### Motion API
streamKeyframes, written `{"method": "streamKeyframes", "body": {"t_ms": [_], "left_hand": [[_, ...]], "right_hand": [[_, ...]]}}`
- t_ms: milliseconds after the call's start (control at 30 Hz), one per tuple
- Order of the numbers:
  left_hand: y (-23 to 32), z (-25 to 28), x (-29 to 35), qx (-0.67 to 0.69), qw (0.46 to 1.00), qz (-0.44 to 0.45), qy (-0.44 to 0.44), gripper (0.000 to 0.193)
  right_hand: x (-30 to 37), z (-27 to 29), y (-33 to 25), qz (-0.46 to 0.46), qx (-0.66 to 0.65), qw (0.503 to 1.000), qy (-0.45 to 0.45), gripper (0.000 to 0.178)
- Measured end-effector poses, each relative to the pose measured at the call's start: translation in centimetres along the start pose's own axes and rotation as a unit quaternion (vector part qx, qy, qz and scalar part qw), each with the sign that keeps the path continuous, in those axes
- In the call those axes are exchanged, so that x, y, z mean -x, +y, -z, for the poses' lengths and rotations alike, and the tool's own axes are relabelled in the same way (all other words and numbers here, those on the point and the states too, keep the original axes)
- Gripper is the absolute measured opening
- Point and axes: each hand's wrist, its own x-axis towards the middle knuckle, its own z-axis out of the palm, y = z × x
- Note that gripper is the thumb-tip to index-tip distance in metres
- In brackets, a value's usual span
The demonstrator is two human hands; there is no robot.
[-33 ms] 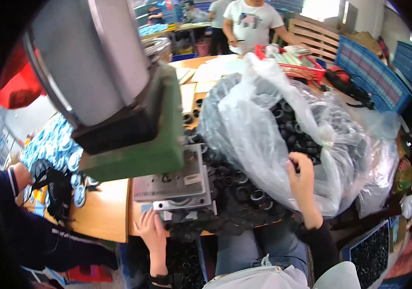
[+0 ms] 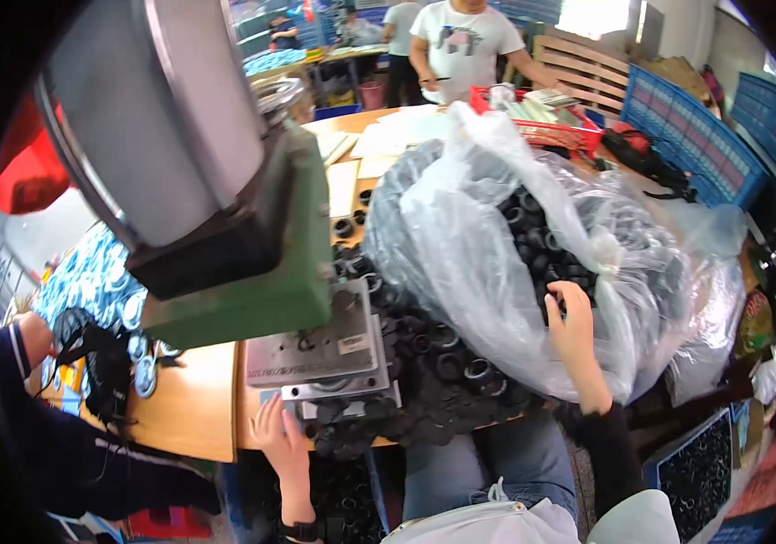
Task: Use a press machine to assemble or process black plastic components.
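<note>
My left hand (image 2: 281, 442) is at the table's front edge with its fingers stretched out, just before a metal press block (image 2: 315, 355). Nothing shows in it. That block sits under the green head (image 2: 243, 304) of a press. My right hand (image 2: 575, 334) is at the mouth of a large clear plastic bag (image 2: 460, 236), its thumb and fingers curled close together. Whatever they may hold is hidden against the black rings (image 2: 533, 231) in the bag. More loose black rings (image 2: 447, 367) and flat black pieces (image 2: 433, 415) lie between the block and the bag.
The press's grey column (image 2: 161, 118) rises at the left. Blue-white parts (image 2: 88, 281) pile up there beside a person's dark sleeve. Across the table stands a person in a white shirt (image 2: 465, 45), near a red basket (image 2: 556, 134). A crate of black rings (image 2: 696, 471) stands low right.
The whole view has shifted slightly. My right hand has moved a little to the right against the bag. My left hand stays by the block with its fingers out.
</note>
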Motion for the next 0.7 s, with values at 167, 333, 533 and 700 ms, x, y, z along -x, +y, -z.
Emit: {"method": "streamKeyframes", "body": {"t_ms": [167,333,533,700], "left_hand": [[7.6,-1.1,-2.2,0.189,0.971,-0.068,0.130,0.045],[11.1,-1.6,-4.6,0.182,0.978,0.009,0.100,0.043],[12.1,-2.5,-5.3,0.069,0.973,-0.096,0.197,0.028],[11.2,-2.9,-3.5,0.155,0.977,0.001,0.145,0.035]], "right_hand": [[-2.3,1.3,11.4,0.088,0.232,0.947,-0.202,0.031],[-2.3,3.2,8.2,-0.018,0.349,0.858,-0.377,0.033],[-3.6,9.2,9.2,-0.101,0.198,0.870,-0.441,0.049],[-3.3,11.0,8.2,-0.054,0.119,0.923,-0.361,0.061]]}}
